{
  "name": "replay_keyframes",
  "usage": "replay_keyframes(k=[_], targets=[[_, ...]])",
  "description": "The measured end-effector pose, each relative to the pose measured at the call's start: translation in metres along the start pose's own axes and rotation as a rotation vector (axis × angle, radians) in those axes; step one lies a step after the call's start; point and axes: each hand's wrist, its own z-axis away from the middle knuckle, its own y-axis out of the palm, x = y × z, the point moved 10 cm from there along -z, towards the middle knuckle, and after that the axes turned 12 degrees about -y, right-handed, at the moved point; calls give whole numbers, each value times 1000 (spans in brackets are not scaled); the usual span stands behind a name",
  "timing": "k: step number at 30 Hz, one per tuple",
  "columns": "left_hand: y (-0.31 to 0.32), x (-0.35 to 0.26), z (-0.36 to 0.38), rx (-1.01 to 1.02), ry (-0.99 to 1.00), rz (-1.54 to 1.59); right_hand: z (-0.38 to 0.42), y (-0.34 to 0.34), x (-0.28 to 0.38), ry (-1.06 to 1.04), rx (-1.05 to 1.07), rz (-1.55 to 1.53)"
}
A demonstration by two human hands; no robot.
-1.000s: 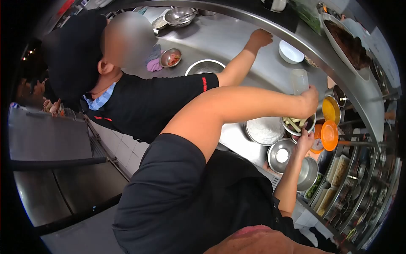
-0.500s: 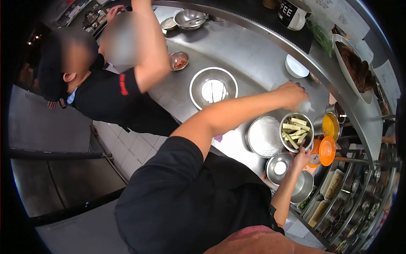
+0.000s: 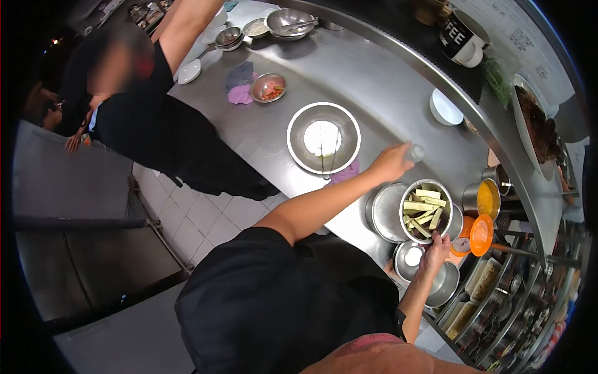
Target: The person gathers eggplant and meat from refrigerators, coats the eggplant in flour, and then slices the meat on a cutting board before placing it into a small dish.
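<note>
My right hand grips the near rim of a steel bowl of pale vegetable sticks, some dark-skinned, tilting it toward me. My left hand, stretched over the counter, has its fingers closed around a small clear container; what is inside it I cannot make out. Below that hand stands a round steel pan, partly hidden by the vegetable bowl. Farther left is a large steel mixing bowl with a little liquid and a thin utensil in it.
Empty-looking steel bowls stand near my right wrist. Beyond are an orange lid and a pot of yellow liquid. A white bowl sits under the overhead shelf. At left, another person stands at the counter.
My left hand has moved left and toward me with the clear container, away from above the vegetable bowl. That bowl has shifted slightly left. The other person has moved back to the left.
</note>
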Motion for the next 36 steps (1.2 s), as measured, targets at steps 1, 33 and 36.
replay_keyframes(k=[1, 33, 36], targets=[[-3, -3, 18, 245, -63, 62, 1, 7, -2, 4, 11, -3], [-90, 102, 169, 381, -717, 449, -40, 133, -142, -292, 845, 1486], [-89, 107, 174, 340, -712, 421, -44, 134, -150, -109, 937, 1505]])
